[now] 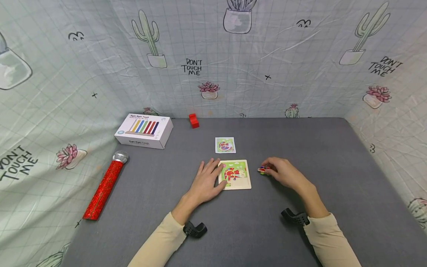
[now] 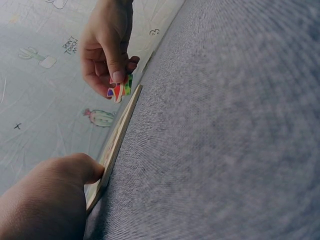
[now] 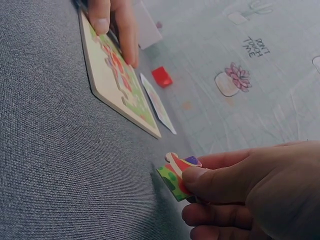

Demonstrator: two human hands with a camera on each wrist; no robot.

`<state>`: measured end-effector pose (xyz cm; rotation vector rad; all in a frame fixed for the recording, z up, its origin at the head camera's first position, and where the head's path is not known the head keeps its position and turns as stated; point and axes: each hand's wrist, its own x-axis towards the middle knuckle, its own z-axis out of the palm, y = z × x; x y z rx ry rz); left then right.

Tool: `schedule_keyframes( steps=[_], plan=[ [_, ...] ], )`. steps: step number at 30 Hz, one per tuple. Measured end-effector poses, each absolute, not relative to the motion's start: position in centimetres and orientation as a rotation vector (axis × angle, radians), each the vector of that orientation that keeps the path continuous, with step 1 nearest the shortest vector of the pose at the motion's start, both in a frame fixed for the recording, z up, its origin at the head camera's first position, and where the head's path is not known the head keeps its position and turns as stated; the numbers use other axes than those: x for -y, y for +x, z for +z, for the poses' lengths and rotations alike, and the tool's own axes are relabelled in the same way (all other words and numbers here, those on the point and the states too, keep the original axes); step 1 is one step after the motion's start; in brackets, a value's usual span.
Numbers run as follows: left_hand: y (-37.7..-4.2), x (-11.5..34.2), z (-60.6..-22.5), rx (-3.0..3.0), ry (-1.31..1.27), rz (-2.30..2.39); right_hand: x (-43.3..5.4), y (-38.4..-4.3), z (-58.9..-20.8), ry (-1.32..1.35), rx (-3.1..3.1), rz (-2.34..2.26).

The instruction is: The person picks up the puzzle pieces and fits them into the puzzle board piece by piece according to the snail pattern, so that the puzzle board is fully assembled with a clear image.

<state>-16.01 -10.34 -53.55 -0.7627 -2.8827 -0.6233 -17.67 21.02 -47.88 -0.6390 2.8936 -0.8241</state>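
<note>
A square wooden jigsaw board with a green and red picture lies on the grey table. Part of its lower right shows bare wood. My left hand rests on the board's left side with fingers spread, thumb on the lower edge. To the right of the board, my right hand pinches a jigsaw piece between thumb and fingers, held just off the table. Red, green and purple show on the piece, and a rounded tab sticks out. Behind the board lies a small picture card with a similar image.
At the back left stands a white box with coloured bars printed on it. A red block sits near the back edge. Along the left lies a red glittery microphone. A cactus-print sheet hangs around the table.
</note>
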Motion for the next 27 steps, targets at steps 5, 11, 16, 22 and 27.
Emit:
schedule_keyframes(
  steps=[5,11,16,22,27],
  plan=[
    [-16.0,10.3,-53.5,2.884,-0.760,-0.618,-20.9,-17.6,-47.8,-0.634,-2.892,-0.825],
    [-16.1,10.3,-53.5,2.888,-0.756,-0.616,-20.4,-17.4,-47.7,-0.630,-2.891,-0.825],
    [-16.0,10.3,-53.4,2.889,-0.755,-0.609,-20.0,-17.3,-47.8,-0.642,-2.873,-0.824],
    [-16.0,10.3,-53.5,2.873,-0.769,-0.615,-19.8,-17.3,-48.1,-0.673,-2.876,-0.834],
    [-16.1,10.4,-53.6,2.858,-0.776,-0.613,-19.7,-17.2,-48.2,-0.665,-2.875,-0.835]
  ],
)
